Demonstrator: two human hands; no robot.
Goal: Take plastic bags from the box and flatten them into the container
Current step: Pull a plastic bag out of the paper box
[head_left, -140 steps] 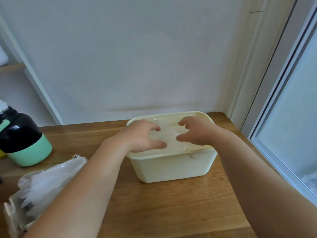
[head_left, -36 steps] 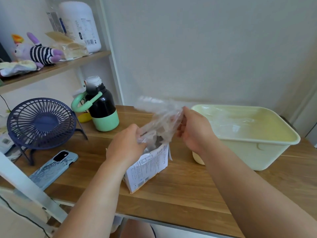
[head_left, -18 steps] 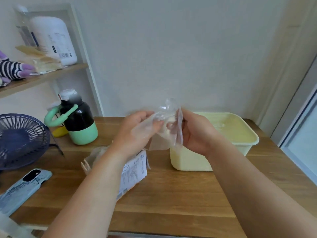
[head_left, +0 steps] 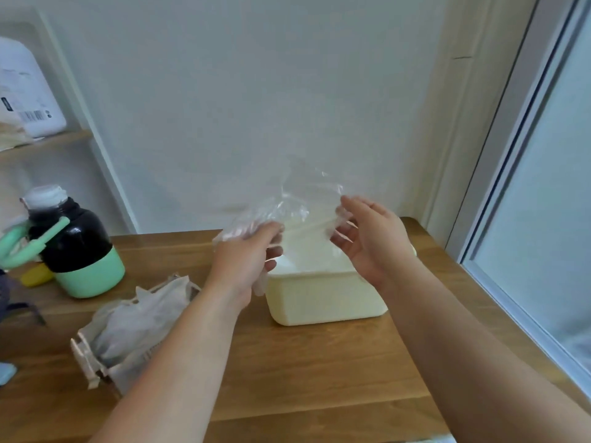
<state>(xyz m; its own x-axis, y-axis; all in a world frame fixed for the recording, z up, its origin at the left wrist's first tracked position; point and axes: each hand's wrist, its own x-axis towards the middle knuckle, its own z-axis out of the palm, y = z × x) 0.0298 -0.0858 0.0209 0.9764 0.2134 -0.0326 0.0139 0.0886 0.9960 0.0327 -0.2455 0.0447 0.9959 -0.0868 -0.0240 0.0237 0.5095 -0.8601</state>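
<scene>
You hold one plastic bag [head_left: 300, 212] stretched above the container [head_left: 323, 298] at frame centre. Your left hand [head_left: 246, 260] grips its left edge with curled fingers. Your right hand [head_left: 371, 241] pinches the right edge, its other fingers loosely spread. Step judged in hand: bringing the bag over for flattening. Next, lower it inside and press it flat. The box [head_left: 128, 330] lies lower left on the tabletop [head_left: 319, 378], and a bottle [head_left: 76, 251] stands at left, well apart. No obstruction noted.

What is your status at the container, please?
Left hand and right hand hold clear plastic bag above cream container. Box of bags lies left. Nothing blocking.
</scene>
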